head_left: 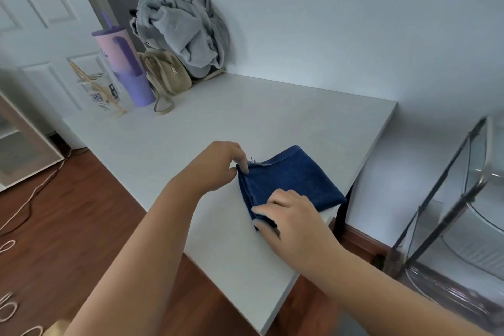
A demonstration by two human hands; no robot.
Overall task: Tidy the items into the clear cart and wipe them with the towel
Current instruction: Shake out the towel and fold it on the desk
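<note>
Both hands pinch the folded blue towel [291,180]; left hand [218,165] far corner, right hand [289,215] near.

Purple tumbler [124,65]: a dark purple mark runs down the pink upper half — a shape, not letters that can be made out; a fragment of lettering near the left edge is too small to read.
Clear glass cup [102,90]: printed dark lettering low on the front and a small dark square graphic to the right of it — both blurred, no word legible.
Beige bag [167,72]: metal zipper pull only, no brand visible.
Blue towel [289,180]: no tag text legible.
</note>
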